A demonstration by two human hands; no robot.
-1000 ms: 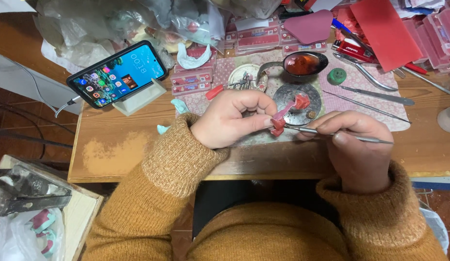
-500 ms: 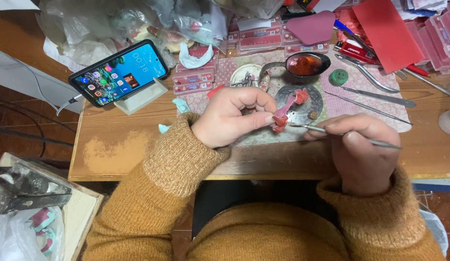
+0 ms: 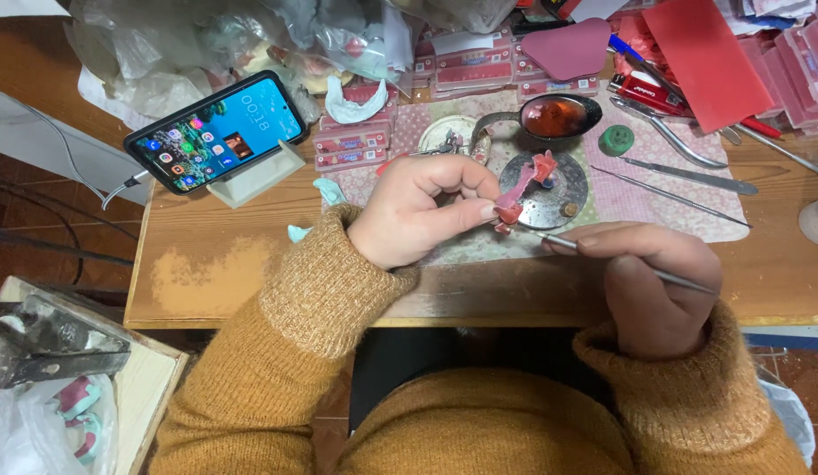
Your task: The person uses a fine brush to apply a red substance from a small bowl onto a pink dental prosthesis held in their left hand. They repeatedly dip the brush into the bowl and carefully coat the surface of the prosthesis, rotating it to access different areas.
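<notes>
My left hand [image 3: 422,211] pinches a small curved piece of red wax [image 3: 521,189] between thumb and fingers, just above a round metal disc [image 3: 554,189] on the wooden bench [image 3: 207,264]. In my right hand [image 3: 646,281] is a thin metal carving tool [image 3: 558,240], held like a pen. Its tip touches the lower end of the wax piece. Both arms wear mustard knitted sleeves.
A smartphone [image 3: 215,132] leans on a white stand at the left. Behind the disc lie a ladle of red molten wax [image 3: 554,117], a green cap [image 3: 616,140], several metal instruments [image 3: 690,176], red boxes [image 3: 352,141] and plastic bags. A metal tool [image 3: 48,343] rests lower left.
The wax piece and both hands stay in nearly the same place; the tool tip has shifted slightly against the wax.
</notes>
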